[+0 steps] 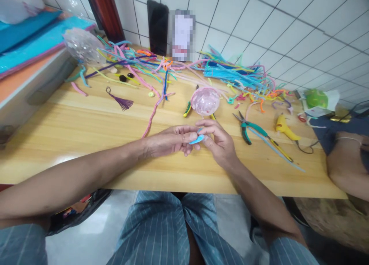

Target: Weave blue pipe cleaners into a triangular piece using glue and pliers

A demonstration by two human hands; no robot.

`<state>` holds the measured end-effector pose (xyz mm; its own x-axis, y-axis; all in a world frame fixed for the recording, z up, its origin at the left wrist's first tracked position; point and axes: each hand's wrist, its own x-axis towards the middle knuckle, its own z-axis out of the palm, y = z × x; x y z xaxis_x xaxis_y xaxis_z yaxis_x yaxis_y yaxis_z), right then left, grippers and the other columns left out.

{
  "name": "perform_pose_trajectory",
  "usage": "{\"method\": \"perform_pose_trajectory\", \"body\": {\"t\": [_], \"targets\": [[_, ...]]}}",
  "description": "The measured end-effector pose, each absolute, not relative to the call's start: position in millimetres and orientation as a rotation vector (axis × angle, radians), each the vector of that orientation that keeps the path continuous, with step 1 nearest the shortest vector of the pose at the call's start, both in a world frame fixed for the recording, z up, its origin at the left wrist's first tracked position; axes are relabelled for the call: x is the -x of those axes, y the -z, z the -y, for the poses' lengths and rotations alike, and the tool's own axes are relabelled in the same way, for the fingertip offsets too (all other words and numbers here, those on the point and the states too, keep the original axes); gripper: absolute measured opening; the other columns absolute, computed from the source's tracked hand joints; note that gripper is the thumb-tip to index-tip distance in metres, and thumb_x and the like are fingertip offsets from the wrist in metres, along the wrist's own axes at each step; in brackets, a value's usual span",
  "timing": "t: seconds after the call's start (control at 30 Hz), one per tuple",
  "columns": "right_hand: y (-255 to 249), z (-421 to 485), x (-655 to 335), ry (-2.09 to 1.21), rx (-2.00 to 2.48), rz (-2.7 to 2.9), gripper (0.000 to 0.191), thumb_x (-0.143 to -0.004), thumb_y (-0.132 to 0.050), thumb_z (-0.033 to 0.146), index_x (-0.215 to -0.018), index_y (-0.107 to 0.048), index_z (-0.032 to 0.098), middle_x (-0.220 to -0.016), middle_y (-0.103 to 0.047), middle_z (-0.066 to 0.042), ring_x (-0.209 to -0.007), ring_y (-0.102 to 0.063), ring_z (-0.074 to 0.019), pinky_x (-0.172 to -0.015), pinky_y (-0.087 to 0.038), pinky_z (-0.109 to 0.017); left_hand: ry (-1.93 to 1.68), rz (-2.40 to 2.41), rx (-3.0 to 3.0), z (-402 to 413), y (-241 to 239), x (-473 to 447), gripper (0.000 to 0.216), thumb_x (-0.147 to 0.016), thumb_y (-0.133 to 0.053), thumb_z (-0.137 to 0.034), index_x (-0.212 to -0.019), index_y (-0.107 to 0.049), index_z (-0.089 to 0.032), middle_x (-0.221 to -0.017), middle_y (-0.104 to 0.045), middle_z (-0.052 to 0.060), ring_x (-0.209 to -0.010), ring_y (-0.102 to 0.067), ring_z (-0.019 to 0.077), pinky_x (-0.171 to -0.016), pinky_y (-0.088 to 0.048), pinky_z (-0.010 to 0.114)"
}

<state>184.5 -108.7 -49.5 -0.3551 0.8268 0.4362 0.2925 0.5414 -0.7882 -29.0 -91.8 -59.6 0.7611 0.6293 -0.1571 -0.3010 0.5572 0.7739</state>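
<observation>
Between my two hands, above the wooden table, is a small flat blue piece (197, 140), perhaps coiled pipe cleaner; its exact make is too small to tell. My left hand (170, 141) pinches it from the left with the thumb on top. From the right, the fingertips and thumb of my right hand (220, 144) close on its other end. Just beyond them sits a shiny pinkish clear bowl (205, 100), with a yellow-green handle (187, 109) partly hidden beneath it. Right of my right hand lie green-handled pliers (245, 127) beside a thin blue pipe cleaner (276, 149).
Loose coloured pipe cleaners (233, 73) spread along the tiled wall, where two phones (158, 28) lean. A purple tassel (122, 102) lies left, a yellow glue gun (286, 128) right. Another person's arm (347, 161) rests at the right edge. A box (37, 82) stands left.
</observation>
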Motion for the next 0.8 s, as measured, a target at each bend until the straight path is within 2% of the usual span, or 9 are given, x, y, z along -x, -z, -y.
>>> {"method": "perform_pose_trajectory", "body": {"t": [0.07,0.13,0.23,0.37,0.53,0.63,0.8], "targets": [[50,108,-185,-0.786,0.992,1.840,0.011,-0.100,-0.067,0.033,-0.098,-0.077,0.028,-0.100,-0.077,-0.003,-0.098,-0.073,-0.0209,-0.092,-0.058,-0.039,-0.607,-0.512,-0.857,93,62,30,0.056,-0.079,-0.087,-0.060,-0.108,-0.069,-0.016,-0.097,-0.074,0.006,-0.067,-0.066,0.0110,-0.062,-0.054,0.025],[50,108,-185,-0.768,1.081,1.801,0.011,-0.097,-0.068,0.029,-0.093,-0.077,0.026,-0.088,-0.077,0.000,-0.084,-0.071,-0.0183,-0.082,-0.057,-0.035,-0.675,-0.596,-0.947,94,65,30,0.052,-0.084,-0.081,-0.062,-0.104,-0.069,-0.016,-0.092,-0.072,0.004,-0.068,-0.066,0.0121,-0.063,-0.054,0.026],[48,108,-183,-0.746,1.150,1.763,0.010,-0.091,-0.070,0.023,-0.094,-0.078,0.025,-0.085,-0.078,0.001,-0.080,-0.071,-0.0164,-0.076,-0.056,-0.031,-0.761,-0.694,-1.139,95,66,31,0.046,-0.087,-0.078,-0.058,-0.103,-0.069,-0.016,-0.075,-0.064,-0.002,-0.066,-0.061,0.0109,-0.062,-0.048,0.023],[44,110,-178,-0.740,1.192,1.756,0.008,-0.086,-0.071,0.020,-0.090,-0.077,0.024,-0.079,-0.077,0.003,-0.071,-0.068,-0.0142,-0.067,-0.053,-0.027,-0.838,-0.784,-1.288,96,65,30,0.044,-0.080,-0.086,-0.050,-0.101,-0.071,-0.015,-0.076,-0.062,-0.003,-0.066,-0.051,0.0083,-0.062,-0.038,0.022],[43,113,-175,-0.776,1.188,1.768,0.008,-0.087,-0.069,0.022,-0.088,-0.077,0.024,-0.080,-0.079,0.002,-0.073,-0.070,-0.0149,-0.070,-0.055,-0.028,-0.854,-0.809,-1.320,97,63,29,0.041,-0.079,-0.085,-0.050,-0.093,-0.071,-0.014,-0.081,-0.065,-0.001,-0.073,-0.054,0.0103,-0.069,-0.040,0.024],[44,113,-174,-0.783,1.191,1.756,0.008,-0.088,-0.070,0.023,-0.090,-0.078,0.024,-0.083,-0.079,0.002,-0.075,-0.071,-0.0153,-0.073,-0.055,-0.029,-0.843,-0.798,-1.301,97,62,29,0.040,-0.078,-0.085,-0.049,-0.091,-0.071,-0.014,-0.077,-0.064,-0.002,-0.069,-0.052,0.0094,-0.066,-0.040,0.023],[47,112,-175,-0.854,1.211,1.699,0.008,-0.088,-0.072,0.026,-0.094,-0.076,0.024,-0.087,-0.078,0.001,-0.080,-0.071,-0.0162,-0.078,-0.056,-0.031,-0.807,-0.808,-1.250,95,60,30,0.037,-0.086,-0.077,-0.053,-0.089,-0.072,-0.016,-0.065,-0.060,-0.003,-0.061,-0.052,0.0100,-0.061,-0.041,0.023]]}}
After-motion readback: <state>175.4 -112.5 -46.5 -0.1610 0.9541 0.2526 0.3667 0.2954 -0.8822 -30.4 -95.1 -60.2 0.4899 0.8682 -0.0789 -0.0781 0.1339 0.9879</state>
